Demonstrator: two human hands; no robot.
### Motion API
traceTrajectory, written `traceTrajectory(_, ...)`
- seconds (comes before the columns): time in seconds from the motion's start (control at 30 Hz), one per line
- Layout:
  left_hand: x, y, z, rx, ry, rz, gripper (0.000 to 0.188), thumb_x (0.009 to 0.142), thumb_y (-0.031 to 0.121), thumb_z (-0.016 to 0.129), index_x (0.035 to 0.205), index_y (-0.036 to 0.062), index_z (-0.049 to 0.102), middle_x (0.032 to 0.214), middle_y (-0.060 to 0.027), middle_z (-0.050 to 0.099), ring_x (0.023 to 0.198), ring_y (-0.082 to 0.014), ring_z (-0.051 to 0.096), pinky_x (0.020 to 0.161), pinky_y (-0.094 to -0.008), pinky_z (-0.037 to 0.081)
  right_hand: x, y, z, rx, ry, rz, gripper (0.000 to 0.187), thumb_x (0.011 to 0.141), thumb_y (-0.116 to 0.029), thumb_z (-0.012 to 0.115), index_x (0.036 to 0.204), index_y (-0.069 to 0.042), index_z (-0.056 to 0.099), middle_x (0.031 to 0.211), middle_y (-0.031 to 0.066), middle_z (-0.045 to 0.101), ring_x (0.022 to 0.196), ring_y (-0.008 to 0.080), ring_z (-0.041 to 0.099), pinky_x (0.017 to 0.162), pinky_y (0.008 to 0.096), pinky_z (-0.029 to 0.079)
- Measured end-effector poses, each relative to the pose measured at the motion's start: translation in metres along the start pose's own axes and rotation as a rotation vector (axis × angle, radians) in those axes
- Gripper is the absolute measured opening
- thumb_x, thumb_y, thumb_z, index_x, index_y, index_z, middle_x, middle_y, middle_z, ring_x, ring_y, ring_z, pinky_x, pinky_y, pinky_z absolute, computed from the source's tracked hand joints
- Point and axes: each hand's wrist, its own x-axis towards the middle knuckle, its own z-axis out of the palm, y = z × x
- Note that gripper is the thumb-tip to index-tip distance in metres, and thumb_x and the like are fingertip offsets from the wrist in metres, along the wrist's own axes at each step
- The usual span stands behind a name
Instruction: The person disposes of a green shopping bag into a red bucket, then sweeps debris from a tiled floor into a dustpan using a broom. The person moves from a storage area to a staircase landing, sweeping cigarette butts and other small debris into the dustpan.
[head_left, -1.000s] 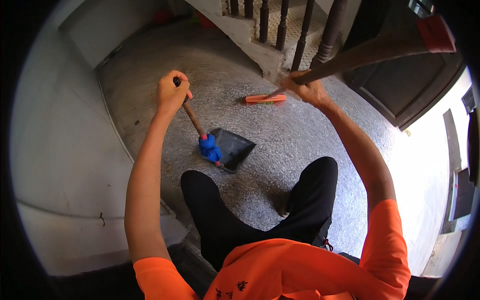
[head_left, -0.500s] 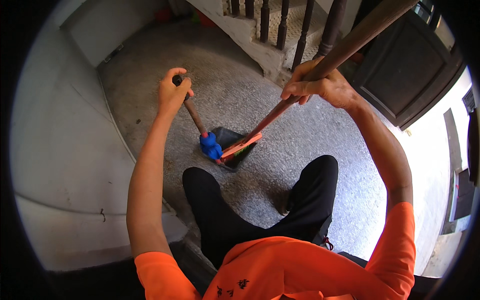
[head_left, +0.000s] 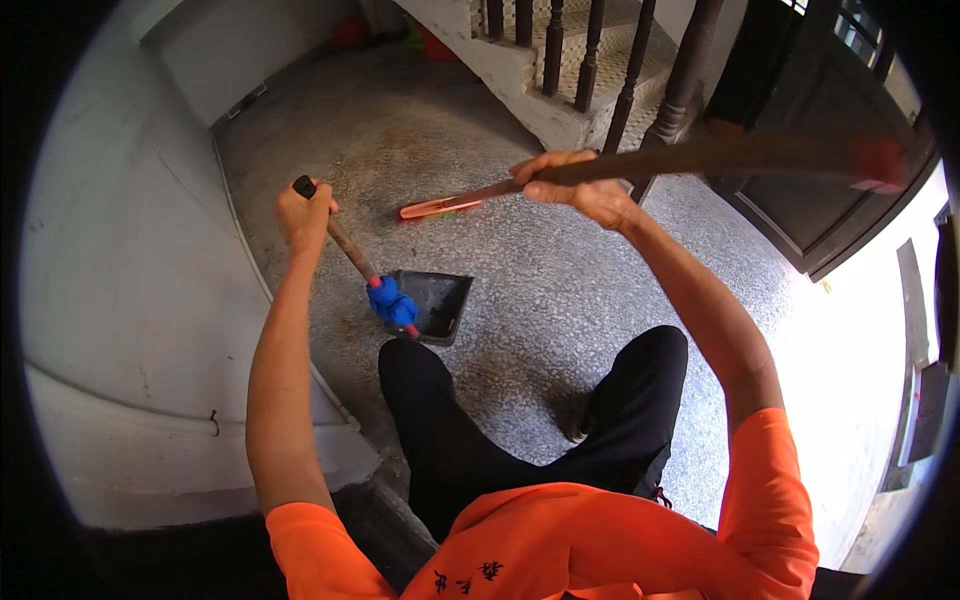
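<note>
My left hand (head_left: 306, 212) is closed round the black-tipped upper end of a long wooden handle. That handle runs down to a black dustpan (head_left: 450, 292) on the floor just ahead of my knees, with blue cloth (head_left: 391, 301) wrapped low on it. My right hand (head_left: 580, 188) grips the wooden stick of a broom (head_left: 433, 207), held almost level so its rear end points off to the right. The orange broom head is beyond the dustpan and apart from it; whether its bristles touch the floor I cannot tell. Motion blurs the stick's far end.
Speckled stone floor (head_left: 560, 275) spreads around me. A pale wall (head_left: 130, 270) stands close on the left. Ahead to the right are stairs (head_left: 575, 75) with dark balusters, and a dark wooden door (head_left: 790, 190). A red object (head_left: 351, 32) sits at the back.
The broom head has left the dustpan and moved farther forward and left, its stick swinging from steep to nearly level. My left hand and the dustpan have shifted slightly left.
</note>
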Motion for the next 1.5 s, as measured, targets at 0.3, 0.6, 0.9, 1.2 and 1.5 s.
traceTrajectory(0.3, -0.002, 0.006, -0.011, 0.066, -0.059, -0.105, 0.016, 0.078, 0.015, 0.057, 0.068, 0.0035, 0.061, 0.054, -0.0022, 0.06, 0.051, -0.01, 0.054, 0.051, -0.0264, 0.042, -0.029, -0.013, 0.033, -0.07, -0.141, 0.168, 0.017, 0.082, -0.006, 0.065, 0.095, 0.006, 0.066, 0.093, 0.0161, 0.067, 0.081, 0.0202, 0.067, 0.073, 0.0292, 0.056)
traceTrajectory(0.6, -0.003, -0.002, -0.011, -0.041, -0.037, -0.109, 0.013, 0.079, 0.013, 0.058, 0.072, 0.0018, 0.061, 0.053, -0.0039, 0.058, 0.051, -0.0097, 0.054, 0.049, -0.0249, 0.041, -0.064, -0.104, -0.039, 0.111, -0.252, 0.095, 0.026, 0.082, -0.021, 0.068, 0.085, 0.005, 0.067, 0.086, 0.0179, 0.067, 0.062, 0.0221, 0.068, 0.057, 0.0275, 0.055)
traceTrajectory(0.9, -0.007, 0.003, -0.012, -0.006, -0.07, -0.089, 0.015, 0.079, 0.015, 0.058, 0.071, 0.0027, 0.062, 0.054, -0.0035, 0.06, 0.048, -0.0094, 0.051, 0.047, -0.0259, 0.039, -0.093, -0.105, -0.049, -0.111, -0.267, 0.075, 0.018, 0.08, -0.015, 0.071, 0.086, 0.001, 0.068, 0.09, 0.0128, 0.069, 0.077, 0.0179, 0.066, 0.07, 0.0298, 0.053)
traceTrajectory(1.2, -0.031, 0.044, -0.001, -0.099, -0.176, -0.156, 0.025, 0.084, 0.023, 0.06, 0.072, 0.001, 0.061, 0.055, -0.0053, 0.059, 0.053, -0.0104, 0.053, 0.054, -0.0256, 0.04, -0.104, -0.089, -0.082, 0.138, 0.263, 0.238, 0.021, 0.078, -0.012, 0.06, 0.087, 0.006, 0.068, 0.088, 0.0194, 0.068, 0.071, 0.0262, 0.069, 0.061, 0.034, 0.059)
traceTrajectory(1.5, -0.04, 0.053, 0.023, -0.253, -0.384, -0.077, 0.022, 0.084, 0.018, 0.057, 0.069, 0.0014, 0.058, 0.054, -0.0047, 0.057, 0.052, -0.0099, 0.052, 0.051, -0.0256, 0.039, -0.086, -0.054, -0.094, -0.069, 0.378, 0.256, 0.019, 0.084, -0.012, 0.06, 0.094, 0.002, 0.067, 0.09, 0.0138, 0.068, 0.076, 0.0184, 0.067, 0.065, 0.0271, 0.055)
